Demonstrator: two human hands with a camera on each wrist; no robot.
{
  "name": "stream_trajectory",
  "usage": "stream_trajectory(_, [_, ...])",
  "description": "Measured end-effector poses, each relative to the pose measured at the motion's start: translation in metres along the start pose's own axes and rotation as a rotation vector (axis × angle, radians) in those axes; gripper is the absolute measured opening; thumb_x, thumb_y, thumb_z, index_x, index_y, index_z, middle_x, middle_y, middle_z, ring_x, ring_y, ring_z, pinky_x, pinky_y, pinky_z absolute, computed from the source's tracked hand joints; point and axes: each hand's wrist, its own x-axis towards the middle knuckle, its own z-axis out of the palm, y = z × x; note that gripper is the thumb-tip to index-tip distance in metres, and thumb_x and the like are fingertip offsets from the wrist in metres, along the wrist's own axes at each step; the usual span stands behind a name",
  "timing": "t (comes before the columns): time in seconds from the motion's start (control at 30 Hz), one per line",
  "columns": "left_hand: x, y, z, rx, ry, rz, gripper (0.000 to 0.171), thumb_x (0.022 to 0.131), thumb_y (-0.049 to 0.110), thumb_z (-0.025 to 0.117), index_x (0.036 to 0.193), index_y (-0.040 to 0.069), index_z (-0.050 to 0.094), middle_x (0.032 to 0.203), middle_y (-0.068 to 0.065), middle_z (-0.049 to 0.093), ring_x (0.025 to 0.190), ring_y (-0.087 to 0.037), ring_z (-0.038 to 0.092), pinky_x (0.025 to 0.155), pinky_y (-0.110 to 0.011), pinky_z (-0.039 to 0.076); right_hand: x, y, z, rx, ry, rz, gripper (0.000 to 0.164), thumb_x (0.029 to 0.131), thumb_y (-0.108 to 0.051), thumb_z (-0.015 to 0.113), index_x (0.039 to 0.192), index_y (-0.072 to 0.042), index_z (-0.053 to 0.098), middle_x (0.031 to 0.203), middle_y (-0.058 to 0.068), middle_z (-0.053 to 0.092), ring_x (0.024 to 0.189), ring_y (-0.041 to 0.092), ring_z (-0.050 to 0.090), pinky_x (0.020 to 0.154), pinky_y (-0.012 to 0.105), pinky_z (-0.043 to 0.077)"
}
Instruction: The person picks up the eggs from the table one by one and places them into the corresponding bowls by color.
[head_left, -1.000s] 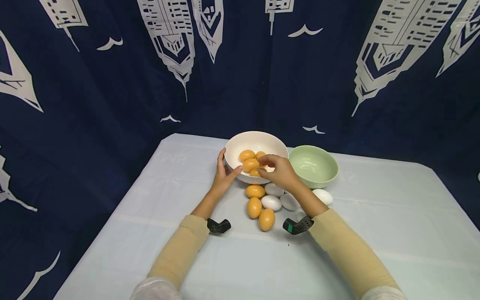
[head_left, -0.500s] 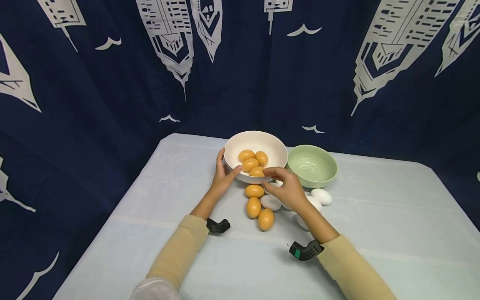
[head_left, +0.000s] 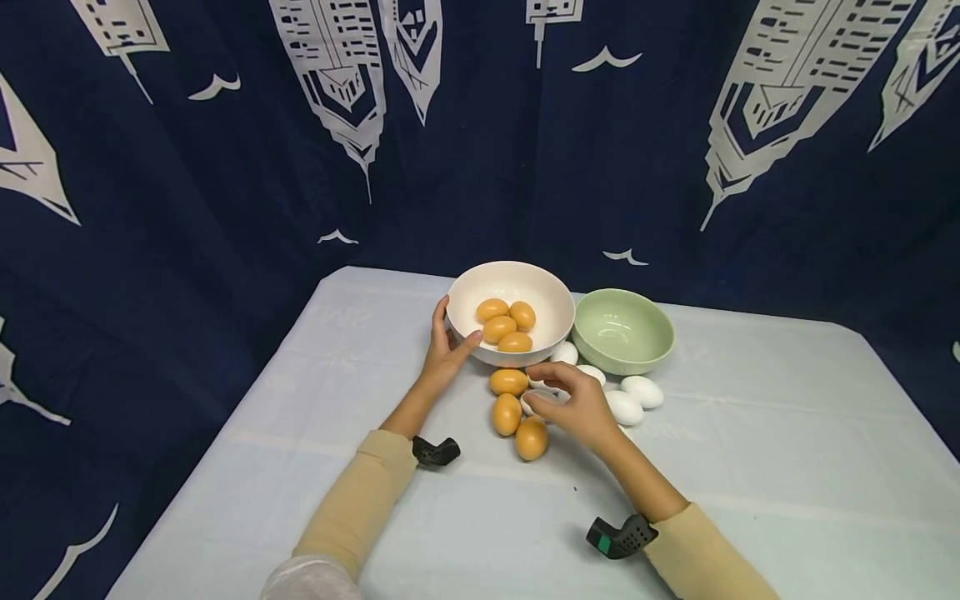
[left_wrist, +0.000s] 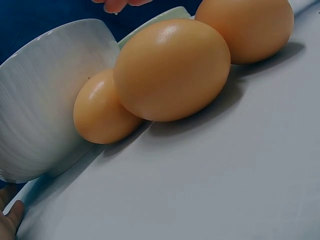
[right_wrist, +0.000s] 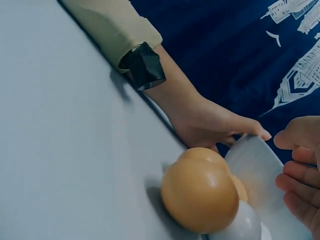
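My left hand (head_left: 446, 360) holds the white bowl (head_left: 553, 302) at its left side, thumb over the rim and fingers along the outside. Several orange-brown eggs (head_left: 498, 329) lie inside the bowl. My right hand (head_left: 583, 407) hovers over the eggs in front of the bowl, thumb and fingers apart with nothing between them. Three more orange-brown eggs (left_wrist: 172, 70) lie on the table before the bowl. Beside them are several white eggs (head_left: 624, 407), some partly hidden by my right hand.
A green bowl (head_left: 624, 332) with no eggs in it stands right of the white bowl. The pale cloth-covered table (head_left: 757, 433) spreads out around them. A dark blue patterned curtain (head_left: 517, 183) hangs behind the table's far edge.
My right hand has let go of an orange-brown egg in the white bowl, then drawn back toward me and down over the eggs on the table. My left hand stays on the bowl.
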Motion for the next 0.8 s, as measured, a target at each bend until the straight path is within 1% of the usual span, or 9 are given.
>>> stream_trajectory(0.13, [0.000,0.000,0.000,0.003,-0.003,-0.009,0.083,0.096,0.015,0.063,0.156,0.021,0.006,0.162,-0.007,0.002,0.135,-0.037,0.036,0.109,-0.046,0.032,-0.009,0.003,0.003,0.010,0.018,-0.033,0.033,0.081,-0.003,0.078,0.111,0.001,0.067,0.108,0.012,0.069,0.104,0.028,0.062,0.095,0.043,0.048])
stream_trajectory(0.27, [0.000,0.000,0.000,-0.007,-0.014,-0.009,0.084,0.096,0.016,0.062,0.157,0.020,0.003,0.162,-0.008,0.001,0.135,-0.037,0.035,0.108,-0.048,0.033,-0.016,0.006,0.005,0.032,0.020,-0.034,0.034,0.079,-0.002,0.080,0.110,0.001,0.068,0.107,0.014,0.068,0.104,0.028,0.062,0.094,0.043,0.049])
stream_trajectory(0.33, [-0.003,0.011,-0.001,-0.012,-0.028,-0.003,0.084,0.096,0.014,0.061,0.156,0.014,0.002,0.162,-0.012,0.000,0.134,-0.040,0.035,0.107,-0.048,0.034,-0.020,0.006,0.005,0.028,0.018,-0.030,0.034,0.079,-0.004,0.080,0.110,0.001,0.068,0.107,0.014,0.068,0.104,0.028,0.062,0.094,0.044,0.049])
stream_trajectory(0.5, [-0.003,0.011,0.001,-0.005,-0.021,-0.008,0.084,0.095,0.015,0.062,0.156,0.016,0.005,0.162,-0.010,0.003,0.133,-0.037,0.037,0.106,-0.046,0.035,-0.027,0.010,0.005,0.026,0.002,-0.029,0.035,0.079,-0.008,0.081,0.111,0.000,0.068,0.108,0.010,0.068,0.104,0.027,0.062,0.094,0.045,0.049])
stream_trajectory(0.57, [-0.001,0.003,0.001,-0.011,-0.016,-0.010,0.084,0.095,0.016,0.063,0.156,0.019,0.005,0.162,-0.008,0.003,0.133,-0.038,0.037,0.107,-0.047,0.034,-0.030,0.012,0.006,0.034,-0.003,-0.036,0.035,0.079,-0.007,0.081,0.111,0.000,0.068,0.108,0.011,0.069,0.103,0.027,0.062,0.094,0.044,0.049])
stream_trajectory(0.63, [-0.004,0.012,0.001,-0.009,-0.027,-0.004,0.084,0.095,0.014,0.062,0.156,0.012,0.005,0.161,-0.013,0.002,0.133,-0.042,0.036,0.108,-0.049,0.033,-0.032,0.012,0.006,0.042,-0.005,-0.048,0.035,0.078,-0.004,0.081,0.110,0.002,0.068,0.108,0.013,0.069,0.101,0.030,0.063,0.093,0.044,0.049])
stream_trajectory(0.7, [-0.007,0.023,0.000,-0.006,-0.038,0.005,0.083,0.095,0.012,0.061,0.155,0.006,0.004,0.160,-0.019,0.001,0.133,-0.046,0.035,0.108,-0.052,0.032,-0.033,0.009,0.007,0.054,-0.005,-0.060,0.035,0.078,0.001,0.080,0.110,0.004,0.067,0.106,0.016,0.068,0.100,0.034,0.063,0.093,0.046,0.049])
stream_trajectory(0.8, [-0.011,0.035,0.000,0.007,-0.042,0.009,0.083,0.095,0.011,0.061,0.154,0.001,0.004,0.159,-0.023,0.001,0.133,-0.048,0.034,0.109,-0.053,0.030,-0.035,-0.004,0.007,0.052,-0.010,-0.074,0.034,0.076,0.006,0.079,0.108,0.009,0.066,0.105,0.022,0.068,0.097,0.040,0.063,0.091,0.051,0.049])
